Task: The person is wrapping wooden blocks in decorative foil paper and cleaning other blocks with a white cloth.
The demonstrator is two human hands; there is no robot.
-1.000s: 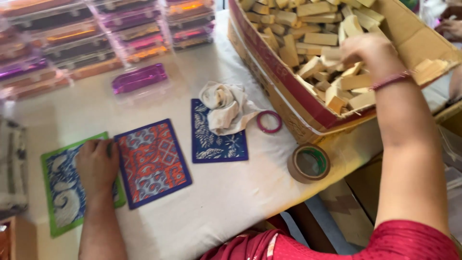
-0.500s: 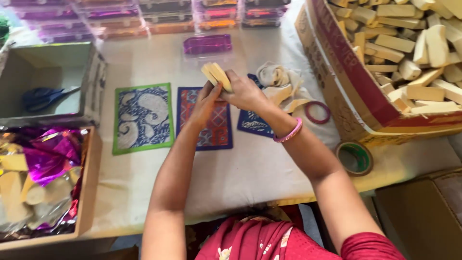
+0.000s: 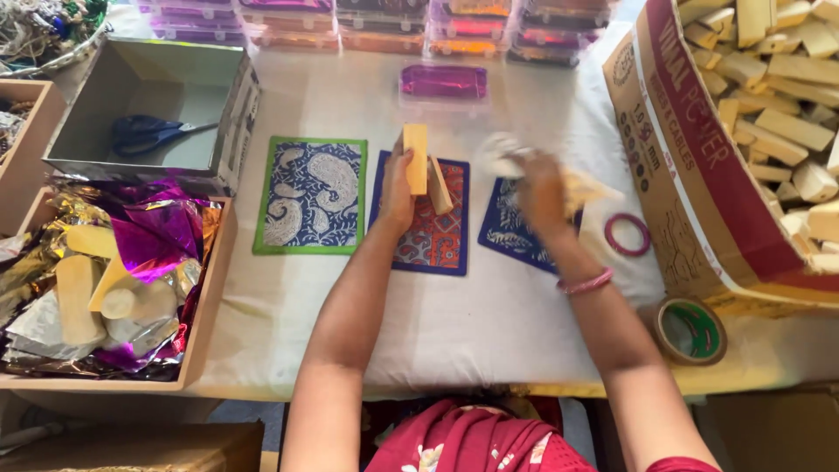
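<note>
Scissors (image 3: pixel 149 134) lie in box (image 3: pixel 229 105) behind foil tray (image 3: pixel 203 319).

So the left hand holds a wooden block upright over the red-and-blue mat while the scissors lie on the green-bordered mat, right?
Not quite. The head view shows the scissors inside the grey box, not on the green-bordered mat. The left hand does hold the wooden block upright over the red-and-blue mat.

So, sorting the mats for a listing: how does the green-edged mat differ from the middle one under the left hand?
The green-edged mat has a green border and pale paisley shapes on blue; the middle mat is red-orange, dark-edged. The first lies uncovered; the left hand holds wooden blocks over the second. Both lie flat.
</note>
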